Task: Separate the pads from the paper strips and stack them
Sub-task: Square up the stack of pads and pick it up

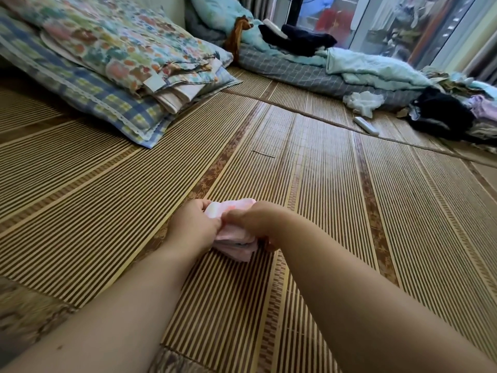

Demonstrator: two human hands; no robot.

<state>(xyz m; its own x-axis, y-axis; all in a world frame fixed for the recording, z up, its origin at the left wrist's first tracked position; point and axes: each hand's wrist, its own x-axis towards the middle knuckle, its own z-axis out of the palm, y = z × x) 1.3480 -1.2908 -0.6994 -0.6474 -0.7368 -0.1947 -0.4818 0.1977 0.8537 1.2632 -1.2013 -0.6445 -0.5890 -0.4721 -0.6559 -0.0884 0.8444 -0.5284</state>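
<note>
A small stack of pink and white pads (236, 244) lies on the bamboo mat (336, 197) in front of me. My left hand (192, 224) grips the top pad (228, 207) at its left side, fingers curled over its edge. From the right, my right hand (251, 218) pinches the same pad, its fingers hiding part of the stack. The two hands meet over the pads. No paper strip shows clearly.
Folded floral bedding and a checked pillow (107, 76) lie at the far left. A quilt and dark clothes (309, 49) sit at the back. A white remote (365, 126), crumpled white cloth (363, 102) and black clothing (441, 114) lie far right.
</note>
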